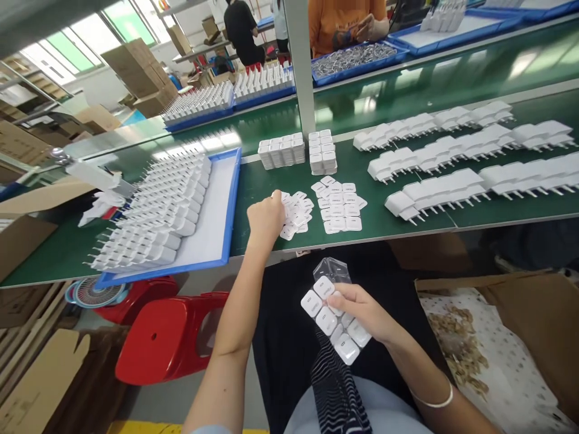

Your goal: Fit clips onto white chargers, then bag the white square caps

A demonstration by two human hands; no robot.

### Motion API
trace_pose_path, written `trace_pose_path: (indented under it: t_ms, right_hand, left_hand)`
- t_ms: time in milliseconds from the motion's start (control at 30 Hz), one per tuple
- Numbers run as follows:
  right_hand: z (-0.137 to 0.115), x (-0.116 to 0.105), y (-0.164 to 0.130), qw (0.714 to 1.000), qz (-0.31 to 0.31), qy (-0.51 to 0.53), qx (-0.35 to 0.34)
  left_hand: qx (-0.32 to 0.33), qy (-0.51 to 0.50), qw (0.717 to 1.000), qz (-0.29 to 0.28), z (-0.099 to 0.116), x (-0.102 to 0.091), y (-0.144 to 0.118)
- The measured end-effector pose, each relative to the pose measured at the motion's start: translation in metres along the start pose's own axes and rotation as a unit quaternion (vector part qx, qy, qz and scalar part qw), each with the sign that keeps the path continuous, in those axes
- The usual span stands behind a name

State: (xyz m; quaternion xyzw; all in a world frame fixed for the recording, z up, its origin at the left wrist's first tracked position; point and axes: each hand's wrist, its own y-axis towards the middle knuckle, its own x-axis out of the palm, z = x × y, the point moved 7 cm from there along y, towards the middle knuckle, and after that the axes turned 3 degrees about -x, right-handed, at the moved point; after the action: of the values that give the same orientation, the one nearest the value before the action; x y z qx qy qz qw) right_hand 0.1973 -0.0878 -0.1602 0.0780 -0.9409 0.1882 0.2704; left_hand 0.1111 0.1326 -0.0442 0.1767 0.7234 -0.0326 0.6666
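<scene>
My right hand (pixel 362 307) grips a clear plastic blister pack (pixel 332 268) above my lap, its thumb on top. Small white rounded-square cards (pixel 325 319) with dark printing sit in several of its compartments. On the green bench, my left hand (pixel 268 218) reaches to a loose heap of similar white cards (pixel 297 214). Its fingers are closed at the heap's left edge; whatever they pinch is hidden. Right of that heap lies a second spread of cards (pixel 339 205), roughly in columns. Behind them stand two stacks of card-topped packs (pixel 281 150).
To the left, a blue-rimmed tray (pixel 230 211) bears rows of white pronged pieces (pixel 154 205). More rows of white pieces (pixel 434 193) line the bench's right side. A post (pixel 301 66) rises behind. Below are a red stool (pixel 158 340) and an open cardboard box (pixel 538 325). People work beyond.
</scene>
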Motion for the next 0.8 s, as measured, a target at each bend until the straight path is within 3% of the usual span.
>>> trace_pose_path:
  t_ms: [133,233,300,367,467,533,600,700,800]
  right_hand:
    - [-0.004,-0.004,0.005,0.999,0.033,0.016,-0.011]
    - [-0.007,-0.008,0.006,0.998,0.062,0.026,-0.016]
    - [-0.011,-0.012,0.005,0.995,0.082,0.039,-0.036]
    - [-0.017,-0.016,0.005,0.990,0.110,0.049,-0.068]
    - [-0.023,-0.016,0.010,0.984,0.138,0.026,-0.112]
    - [-0.023,-0.016,0.016,0.977,0.151,-0.024,-0.145]
    - [-0.022,-0.024,0.019,0.963,0.176,-0.087,-0.183]
    - [-0.018,-0.069,0.000,0.927,0.252,-0.185,-0.207]
    - [-0.024,-0.145,-0.056,0.841,0.383,-0.312,-0.221]
  left_hand:
    - [-0.009,-0.071,0.997,-0.035,0.010,0.006,0.012]
    - [-0.014,-0.194,0.980,0.032,0.006,-0.013,0.003]
    - [-0.001,-0.294,0.952,0.084,0.006,-0.030,-0.021]
    - [0.027,-0.411,0.908,0.074,0.012,-0.037,-0.057]
    - [-0.003,-0.564,0.823,-0.064,0.027,-0.012,-0.116]
    - [-0.073,-0.647,0.748,-0.130,0.032,0.013,-0.147]
    - [-0.160,-0.691,0.697,-0.103,0.024,0.030,-0.165]
    - [-0.238,-0.708,0.663,-0.047,0.005,0.041,-0.174]
    - [-0.249,-0.713,0.653,-0.047,-0.009,0.041,-0.173]
